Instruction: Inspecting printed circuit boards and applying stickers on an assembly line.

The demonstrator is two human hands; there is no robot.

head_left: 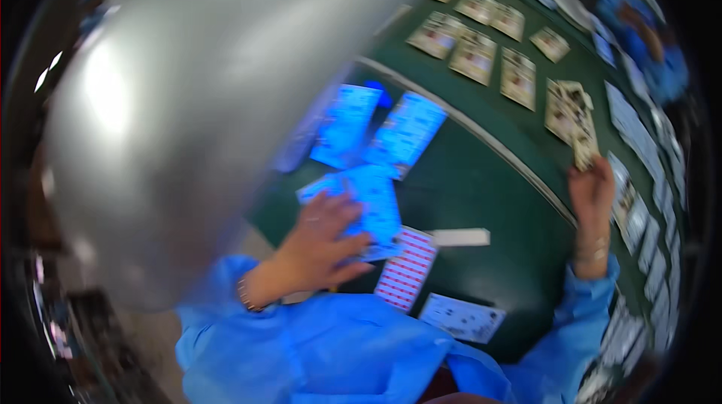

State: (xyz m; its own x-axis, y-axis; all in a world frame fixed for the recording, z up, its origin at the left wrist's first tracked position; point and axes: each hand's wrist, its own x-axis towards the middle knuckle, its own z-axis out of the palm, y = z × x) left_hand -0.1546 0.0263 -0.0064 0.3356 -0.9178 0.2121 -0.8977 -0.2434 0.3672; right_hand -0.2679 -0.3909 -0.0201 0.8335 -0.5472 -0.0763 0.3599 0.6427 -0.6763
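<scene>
Silver shade [188, 103], cut off | left hand [320, 241] part-hiding blue-lit panel [382, 201]

Both our hands out over the green table [489, 193], left one in blue light.
Our left hand [322, 240] lies spread on a blue-lit sheet [381, 201], two similar sheets [345, 127] just beyond. Our right hand [593, 192] pinches the near end of a cream panel [583, 144]. Between hands we see a red-marked sheet [406, 268], white strip [462, 237], spotted card [462, 318]; silver housing [195, 88] blocks upper left.
</scene>
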